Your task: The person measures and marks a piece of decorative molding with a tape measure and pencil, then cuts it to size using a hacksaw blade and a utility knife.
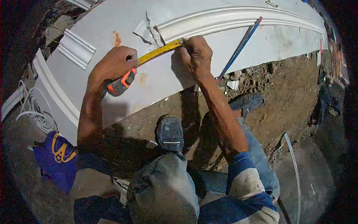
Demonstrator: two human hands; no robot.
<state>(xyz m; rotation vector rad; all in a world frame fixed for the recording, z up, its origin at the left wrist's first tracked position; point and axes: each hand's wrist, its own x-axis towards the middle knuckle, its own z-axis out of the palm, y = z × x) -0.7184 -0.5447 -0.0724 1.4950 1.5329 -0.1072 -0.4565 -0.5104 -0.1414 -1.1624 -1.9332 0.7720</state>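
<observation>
Here, yellow tape [159, 52] extends from left fingers [127, 52]; tip [181, 42] touches right fingers [197, 44].

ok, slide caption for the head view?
Left hand and right hand hold a tape measure, its yellow blade extended over a white board near white moulding.
</observation>
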